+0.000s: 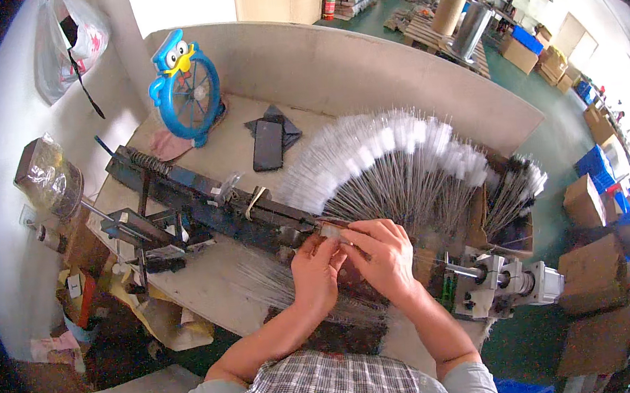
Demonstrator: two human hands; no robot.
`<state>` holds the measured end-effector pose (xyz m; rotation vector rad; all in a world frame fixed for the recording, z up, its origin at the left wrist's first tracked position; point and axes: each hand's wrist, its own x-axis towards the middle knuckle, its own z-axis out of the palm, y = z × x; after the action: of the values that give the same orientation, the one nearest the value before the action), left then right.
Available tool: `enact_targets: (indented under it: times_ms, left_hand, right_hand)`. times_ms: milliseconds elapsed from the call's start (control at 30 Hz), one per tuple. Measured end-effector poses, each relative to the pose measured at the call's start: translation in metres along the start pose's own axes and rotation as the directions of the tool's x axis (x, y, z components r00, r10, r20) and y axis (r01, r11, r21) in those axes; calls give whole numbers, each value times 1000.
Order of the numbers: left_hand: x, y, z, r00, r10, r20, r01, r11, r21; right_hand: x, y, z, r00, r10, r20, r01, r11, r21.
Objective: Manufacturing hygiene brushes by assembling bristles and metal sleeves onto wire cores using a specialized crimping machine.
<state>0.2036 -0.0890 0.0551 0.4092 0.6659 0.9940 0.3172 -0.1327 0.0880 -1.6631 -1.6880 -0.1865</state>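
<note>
My left hand and my right hand meet at the middle of a long dark metal machine that crosses the workbench. Both pinch a small tuft of pale bristles between their fingertips, right at the machine's clamp. Behind my hands a big fan of wire-stemmed brushes with white bristle tips lies spread out. A loose bundle of thin bare wires rests on the bench under my left wrist.
A blue bird-shaped desk fan and a black phone sit at the bench's back. A grey motor unit sticks out on the right. A second brush pile lies in a box; cardboard boxes stand on the green floor.
</note>
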Motion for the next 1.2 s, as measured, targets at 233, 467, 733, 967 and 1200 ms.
enact_targets:
  times_ms: [233,467,733,967,1200]
  left_hand:
    - [6,-6,-6,1000,2,31,-1,1000,-6]
    - [8,-3,-13,996,-5,91,3,1000,24]
    - [-6,13,-3,995,-90,36,93,992,-87]
    - [-8,11,-4,988,-132,78,129,990,50]
    - [-31,20,-34,985,-140,104,98,936,339]
  right_hand:
    - [3,-1,0,1000,-7,5,7,1000,2]
    - [11,-15,-17,999,32,-6,-32,999,-5]
    - [-9,-3,-16,998,-5,70,12,995,-97]
    - [-12,3,-30,997,-11,74,13,999,-33]
    - [-55,8,-63,991,107,84,-121,977,178]
